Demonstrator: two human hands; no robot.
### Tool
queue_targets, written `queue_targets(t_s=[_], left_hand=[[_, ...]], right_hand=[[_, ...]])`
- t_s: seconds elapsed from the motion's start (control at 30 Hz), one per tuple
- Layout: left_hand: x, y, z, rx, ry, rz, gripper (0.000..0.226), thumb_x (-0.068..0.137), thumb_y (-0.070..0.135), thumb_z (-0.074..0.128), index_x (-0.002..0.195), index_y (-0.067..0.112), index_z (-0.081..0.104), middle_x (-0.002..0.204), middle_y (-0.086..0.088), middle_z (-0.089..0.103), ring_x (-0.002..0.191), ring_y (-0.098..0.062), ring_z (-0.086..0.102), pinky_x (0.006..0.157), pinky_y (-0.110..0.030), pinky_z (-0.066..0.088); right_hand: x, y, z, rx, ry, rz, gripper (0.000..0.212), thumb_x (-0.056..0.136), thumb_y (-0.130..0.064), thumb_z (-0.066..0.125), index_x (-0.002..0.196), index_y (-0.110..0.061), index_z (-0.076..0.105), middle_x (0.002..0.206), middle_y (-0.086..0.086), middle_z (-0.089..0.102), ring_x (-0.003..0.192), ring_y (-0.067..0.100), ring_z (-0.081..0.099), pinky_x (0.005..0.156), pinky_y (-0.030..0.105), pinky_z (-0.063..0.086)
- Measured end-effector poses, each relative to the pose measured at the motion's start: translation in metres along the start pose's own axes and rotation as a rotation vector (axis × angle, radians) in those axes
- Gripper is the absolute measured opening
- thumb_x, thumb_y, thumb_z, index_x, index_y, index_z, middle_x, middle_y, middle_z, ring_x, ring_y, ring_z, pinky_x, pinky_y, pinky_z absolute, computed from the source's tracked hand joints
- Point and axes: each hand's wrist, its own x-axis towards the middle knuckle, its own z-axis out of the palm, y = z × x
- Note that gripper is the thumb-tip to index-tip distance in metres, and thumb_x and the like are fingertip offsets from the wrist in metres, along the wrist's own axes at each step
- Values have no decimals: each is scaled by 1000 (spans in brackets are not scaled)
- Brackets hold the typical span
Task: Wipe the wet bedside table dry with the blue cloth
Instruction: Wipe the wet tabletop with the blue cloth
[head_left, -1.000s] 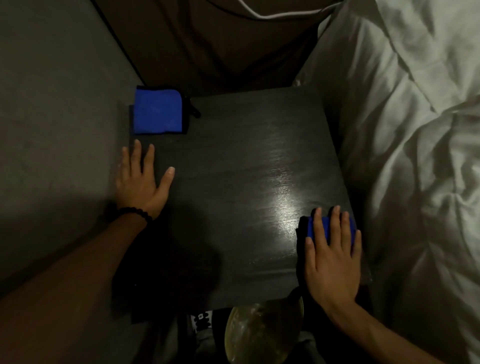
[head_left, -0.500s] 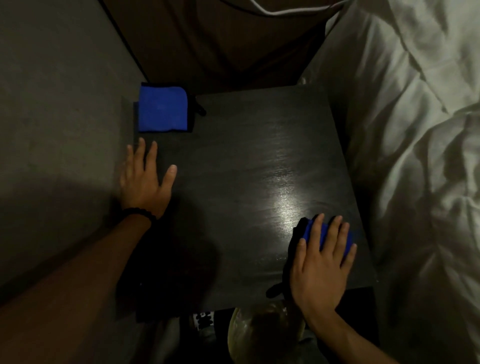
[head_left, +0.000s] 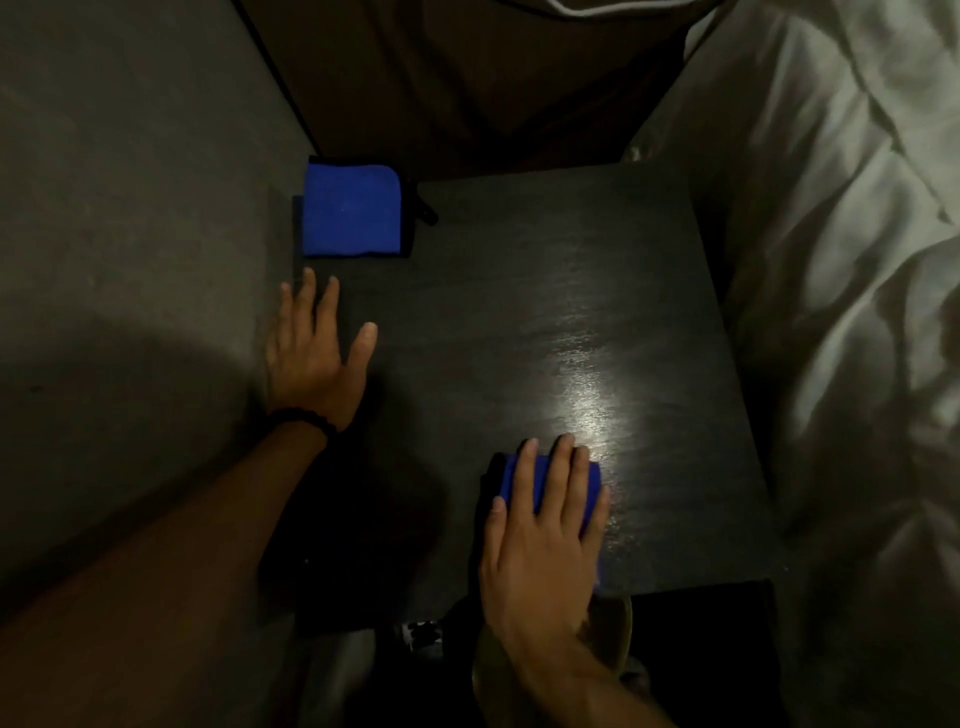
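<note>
The dark wooden bedside table (head_left: 545, 291) fills the middle of the view, with a shiny patch of light near its front right. My right hand (head_left: 545, 525) lies flat on a folded blue cloth (head_left: 589, 486) at the table's front, pressing it down; most of the cloth is hidden under my fingers. My left hand (head_left: 311, 353) rests flat on the table's left edge, fingers spread, holding nothing. A second folded blue cloth (head_left: 350, 210) with black trim lies at the back left corner.
A grey wall (head_left: 130, 208) runs along the left side. A bed with white sheets (head_left: 857, 312) borders the table on the right. A round glassy object (head_left: 613, 639) sits below the table's front edge, under my right wrist.
My right hand has slid the blue cloth leftward along the table's front, from the front right corner toward the middle. My left hand has stayed on the left edge.
</note>
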Motion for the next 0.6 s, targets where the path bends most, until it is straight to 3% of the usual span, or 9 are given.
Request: queue_targets(t_s=[0.37,0.6], left_hand=[[0,-1,0,35,-16,4,78,83,66,9,149,25,15,159,-1,4,145,-23,2,113,-54,16],[3,-2,-3,-8,-45,6,73,87,62,14,149,24,17,159,-2,4,145,-24,0,115,-51,9]], right_hand=[[-5,-71,15,114,-88,-313,66,96,-39,36,158,-17,29,167,18,19,156,31,11,122,53,9],[-11,-107,28,89,-122,-506,68,96,-43,30,157,-15,18,165,16,23,155,31,12,123,53,-1]])
